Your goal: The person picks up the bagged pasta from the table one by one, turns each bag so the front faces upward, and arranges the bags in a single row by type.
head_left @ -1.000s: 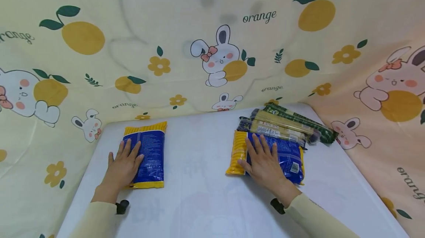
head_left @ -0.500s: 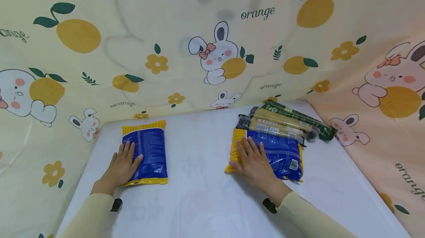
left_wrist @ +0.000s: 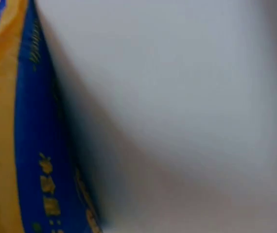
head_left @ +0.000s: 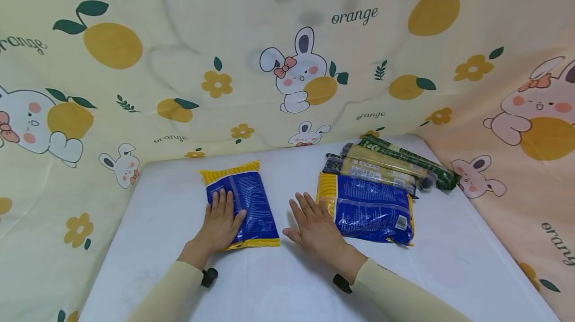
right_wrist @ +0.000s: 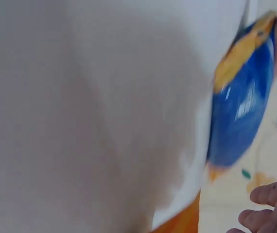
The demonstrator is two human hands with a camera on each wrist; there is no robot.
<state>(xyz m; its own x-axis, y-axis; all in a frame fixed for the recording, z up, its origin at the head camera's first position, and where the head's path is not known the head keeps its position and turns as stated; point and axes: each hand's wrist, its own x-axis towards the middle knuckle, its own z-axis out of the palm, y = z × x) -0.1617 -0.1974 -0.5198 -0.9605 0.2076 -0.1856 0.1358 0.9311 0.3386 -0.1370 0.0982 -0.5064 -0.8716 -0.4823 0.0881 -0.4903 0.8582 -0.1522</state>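
My left hand [head_left: 220, 224] lies flat on a blue and yellow plastic packet [head_left: 253, 207], fingers straight, on the left half of the white table. The packet leans slightly, its striped yellow end pointing away from me. In the left wrist view the packet's side [left_wrist: 36, 131] shows along the left edge. My right hand [head_left: 316, 232] is spread between the two packets, its fingertips beside the yellow end of a second blue and yellow packet [head_left: 373, 209]. In the right wrist view, fingers [right_wrist: 265, 194] of this hand show at the right edge, holding nothing.
Behind the second packet lie long slim packages: a clear one with pale yellow contents [head_left: 386, 162], a similar one with a dark end [head_left: 377, 174] and a dark green one [head_left: 413, 162]. A patterned cloth [head_left: 251, 62] stands behind the white table [head_left: 269, 287].
The left packet has slid to the right and turned slightly under my left hand. My right hand has lifted off the second packet and moved left, towards the first one.
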